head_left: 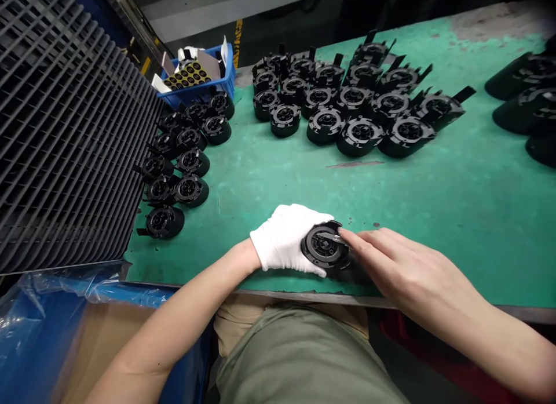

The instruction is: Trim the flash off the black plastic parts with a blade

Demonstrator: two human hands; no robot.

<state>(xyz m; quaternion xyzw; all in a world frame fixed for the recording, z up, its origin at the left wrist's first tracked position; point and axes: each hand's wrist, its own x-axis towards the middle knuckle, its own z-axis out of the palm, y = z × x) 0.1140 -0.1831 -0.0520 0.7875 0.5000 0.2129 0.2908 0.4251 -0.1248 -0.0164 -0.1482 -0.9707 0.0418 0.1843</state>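
Observation:
My left hand [284, 240], in a white fabric glove, grips a round black plastic part [324, 246] from its left side, near the front edge of the green mat [478, 195]. My bare right hand [391, 268] reaches in from the right, and its fingertips pinch a thin metal tool [329, 238] that lies across the part's face. The tool's type is hard to tell, as the fingers hide its end. Many similar black parts [360, 136] stand in rows on the mat ahead of my hands.
A grey slatted rack [65, 131] fills the left side. Behind the parts stands a blue crate [200, 85] holding a tray of small round pieces. Large black pieces [521, 76] lie at the right. A plastic-lined cardboard box [104, 346] sits below the lower left.

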